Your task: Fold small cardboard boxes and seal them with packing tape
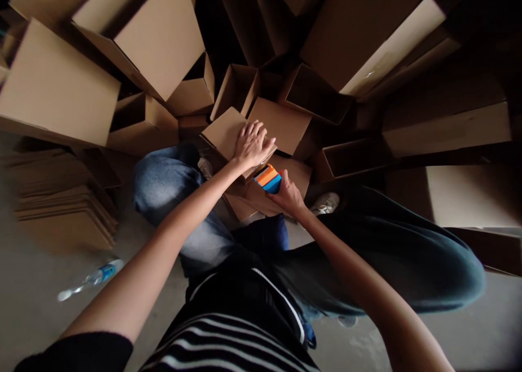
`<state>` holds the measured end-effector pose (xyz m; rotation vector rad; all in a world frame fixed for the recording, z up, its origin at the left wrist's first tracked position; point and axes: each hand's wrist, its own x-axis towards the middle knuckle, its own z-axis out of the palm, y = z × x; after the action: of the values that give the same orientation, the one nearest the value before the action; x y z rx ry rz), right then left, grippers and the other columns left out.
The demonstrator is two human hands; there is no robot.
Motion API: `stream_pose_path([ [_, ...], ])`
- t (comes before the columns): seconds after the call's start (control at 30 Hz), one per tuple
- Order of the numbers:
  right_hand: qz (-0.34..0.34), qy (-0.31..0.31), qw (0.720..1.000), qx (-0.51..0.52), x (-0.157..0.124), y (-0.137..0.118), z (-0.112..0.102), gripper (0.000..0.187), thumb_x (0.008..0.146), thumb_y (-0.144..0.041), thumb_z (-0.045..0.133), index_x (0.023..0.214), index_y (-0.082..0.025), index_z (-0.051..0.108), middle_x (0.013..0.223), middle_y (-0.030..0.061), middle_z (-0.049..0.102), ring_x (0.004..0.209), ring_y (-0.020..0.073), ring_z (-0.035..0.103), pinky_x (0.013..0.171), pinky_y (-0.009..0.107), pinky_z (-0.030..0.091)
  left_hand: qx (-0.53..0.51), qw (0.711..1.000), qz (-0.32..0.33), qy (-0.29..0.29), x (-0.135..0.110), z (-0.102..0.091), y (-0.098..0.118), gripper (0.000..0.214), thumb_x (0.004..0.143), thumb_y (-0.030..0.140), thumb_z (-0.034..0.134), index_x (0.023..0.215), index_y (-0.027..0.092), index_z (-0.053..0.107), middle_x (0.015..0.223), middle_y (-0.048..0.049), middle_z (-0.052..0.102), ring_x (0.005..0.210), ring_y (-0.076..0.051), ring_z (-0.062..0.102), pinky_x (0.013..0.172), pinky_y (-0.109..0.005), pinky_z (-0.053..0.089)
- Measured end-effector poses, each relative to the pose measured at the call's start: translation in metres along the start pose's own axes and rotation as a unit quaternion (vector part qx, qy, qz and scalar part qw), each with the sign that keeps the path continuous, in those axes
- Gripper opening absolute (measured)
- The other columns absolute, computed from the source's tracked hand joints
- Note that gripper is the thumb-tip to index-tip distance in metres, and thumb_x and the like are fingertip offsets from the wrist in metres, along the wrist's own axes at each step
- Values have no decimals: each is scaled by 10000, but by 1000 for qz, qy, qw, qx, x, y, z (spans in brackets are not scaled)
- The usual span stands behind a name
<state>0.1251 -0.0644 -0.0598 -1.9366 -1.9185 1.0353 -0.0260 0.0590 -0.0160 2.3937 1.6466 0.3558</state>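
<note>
My left hand [252, 145] lies flat with spread fingers on the folded flaps of a small cardboard box [223, 134], pressing from above and holding nothing. My right hand [287, 194] is closed around a blue and orange handheld tape dispenser [268, 179], just next to the box's near edge. The dispenser's blade and any tape on it are hidden from this angle. Other open cardboard boxes [281, 123] crowd directly behind the one under my hand.
Large cardboard boxes [159, 40] are piled on their sides ahead and to both sides. My denim-clad knees [165, 181] flank the work. A stack of flattened cardboard [65, 198] lies on the concrete floor at left, near a plastic water bottle [98, 277].
</note>
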Motion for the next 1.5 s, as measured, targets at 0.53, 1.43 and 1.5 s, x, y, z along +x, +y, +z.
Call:
stream_pose_path([
  [0.53, 5, -17, 998, 61, 7, 15, 14, 565, 647, -418, 700, 1091, -256, 390, 850, 9, 611, 783, 259, 639, 595, 290, 378, 23, 1000, 7, 16, -4, 2, 0, 446, 995, 473, 344, 1181, 217, 658, 1467, -106, 555, 1437, -265, 396, 1239, -500, 255],
  [1.43, -11, -29, 992, 125, 18, 49, 37, 572, 598, -385, 744, 1012, -262, 368, 791, -53, 551, 792, 222, 618, 671, 304, 448, 15, 1000, 7, 15, -4, 4, 0, 489, 994, 492, 330, 1193, 191, 660, 1483, -121, 539, 1444, -268, 387, 1240, -501, 258],
  [1.5, -13, -26, 992, 126, 18, 51, 39, 579, 597, -380, 751, 1012, -263, 365, 802, -52, 552, 801, 218, 615, 678, 303, 449, 15, 1000, 7, 14, -5, 3, 0, 491, 993, 491, 332, 1192, 187, 663, 1484, -125, 536, 1445, -268, 386, 1242, -501, 256],
])
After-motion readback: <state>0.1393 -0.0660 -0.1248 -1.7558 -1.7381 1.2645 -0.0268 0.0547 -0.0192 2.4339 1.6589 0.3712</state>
